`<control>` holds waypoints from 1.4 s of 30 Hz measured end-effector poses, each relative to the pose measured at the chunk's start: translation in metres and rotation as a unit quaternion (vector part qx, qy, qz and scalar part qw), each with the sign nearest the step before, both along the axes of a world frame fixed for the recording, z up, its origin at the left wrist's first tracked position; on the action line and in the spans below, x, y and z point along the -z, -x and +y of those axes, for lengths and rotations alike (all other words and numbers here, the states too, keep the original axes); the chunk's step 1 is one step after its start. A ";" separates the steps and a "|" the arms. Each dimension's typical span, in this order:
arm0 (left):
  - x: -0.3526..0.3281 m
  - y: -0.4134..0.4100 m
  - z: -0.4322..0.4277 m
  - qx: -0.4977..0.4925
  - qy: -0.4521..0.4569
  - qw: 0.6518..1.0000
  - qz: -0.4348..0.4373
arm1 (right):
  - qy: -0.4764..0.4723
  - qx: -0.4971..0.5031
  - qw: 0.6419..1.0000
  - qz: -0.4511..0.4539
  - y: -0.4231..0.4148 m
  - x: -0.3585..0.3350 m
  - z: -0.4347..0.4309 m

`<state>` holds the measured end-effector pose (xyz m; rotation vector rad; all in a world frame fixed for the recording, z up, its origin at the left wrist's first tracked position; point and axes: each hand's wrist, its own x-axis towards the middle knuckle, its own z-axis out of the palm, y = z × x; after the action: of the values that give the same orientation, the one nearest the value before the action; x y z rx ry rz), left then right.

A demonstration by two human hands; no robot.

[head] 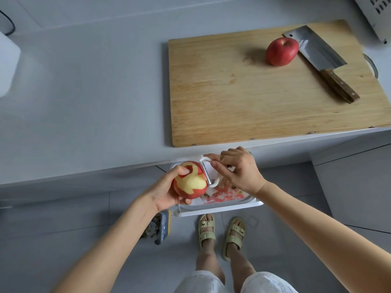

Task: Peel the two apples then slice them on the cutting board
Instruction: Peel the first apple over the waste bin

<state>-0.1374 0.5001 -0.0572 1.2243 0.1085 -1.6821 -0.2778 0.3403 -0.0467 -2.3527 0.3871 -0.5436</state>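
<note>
Where the grey counter (95,102) meets its front edge, the left hand (167,193) grips the held apple (191,183) from below, with the thumb curled over its top. Patches of red skin are gone and pale flesh shows. The metal blade of the white peeler (208,172) touches that apple's right side. The right hand (239,170) pinches the peeler, fingers curled on its handle. Both hands hang over a white bin (222,209) on the floor, just under the counter edge. In it lie red and pale peels (220,196), partly hidden by the hands. Farther right and back, the wooden board (232,102) lies on the counter and bears two things. One is the red apple (281,51), unpeeled, toward its far right. The other is a cleaver (317,53) just beside that apple, handle pointing to the near right. Whether blade and apple touch I cannot tell.
</note>
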 end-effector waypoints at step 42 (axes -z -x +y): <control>-0.020 -0.006 -0.027 0.021 -0.087 0.990 -0.112 | 0.130 0.005 0.991 -0.008 0.008 0.006 -0.004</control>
<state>-0.1315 0.4735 -0.0374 1.5483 0.0927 -1.5849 -0.2857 0.3359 -0.0524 -2.5951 0.3376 -0.6506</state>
